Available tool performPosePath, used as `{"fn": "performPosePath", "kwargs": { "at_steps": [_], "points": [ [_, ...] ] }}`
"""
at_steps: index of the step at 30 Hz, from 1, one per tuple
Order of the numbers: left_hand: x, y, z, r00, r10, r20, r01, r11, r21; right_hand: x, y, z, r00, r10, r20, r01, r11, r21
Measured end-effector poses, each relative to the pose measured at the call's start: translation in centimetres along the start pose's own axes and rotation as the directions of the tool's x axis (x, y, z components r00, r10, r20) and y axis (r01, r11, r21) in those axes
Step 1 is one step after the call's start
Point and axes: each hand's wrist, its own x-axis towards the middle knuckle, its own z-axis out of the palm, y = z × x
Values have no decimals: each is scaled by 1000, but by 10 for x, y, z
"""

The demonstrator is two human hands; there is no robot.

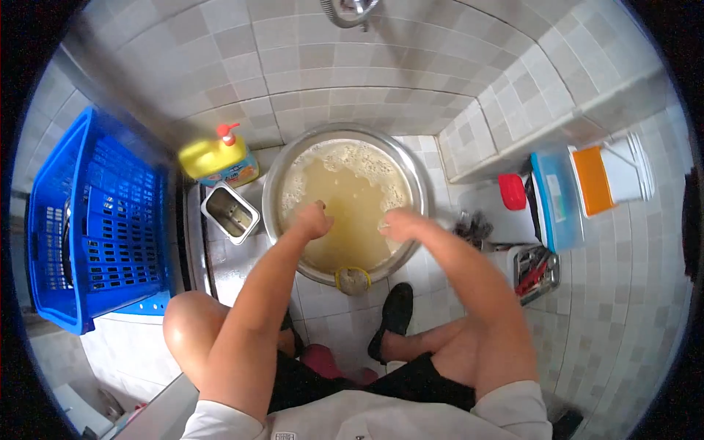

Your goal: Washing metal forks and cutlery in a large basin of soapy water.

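A large round metal basin stands on the tiled floor, full of cloudy yellowish water with foam around its edge. My left hand is at the left part of the water, fingers bent; whether it holds anything cannot be told. On the right side of the basin, my right hand is at the water with its fingers partly hidden. A round scrubbing pad with a yellow rim rests on the basin's near edge.
Left of the basin are a small rectangular metal container, a yellow pump bottle and a blue plastic crate. To the right stand a blue-lidded plastic box, a white bucket and a metal tray with red-handled tools. Tiled walls rise behind.
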Motion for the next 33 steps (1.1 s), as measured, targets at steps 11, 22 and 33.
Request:
{"fn": "performPosePath", "kwargs": {
  "at_steps": [11,22,33],
  "points": [
    [39,0,31,930,-346,-122,334,937,-106,88,-55,35,930,260,-260,-199,950,240],
    [96,-4,45,948,-318,-9,317,947,-43,152,15,55,934,344,-102,-321,928,190],
    [81,-7,78,969,-247,-6,239,932,273,152,5,89,852,365,-377,-357,930,93]
  ]
}}
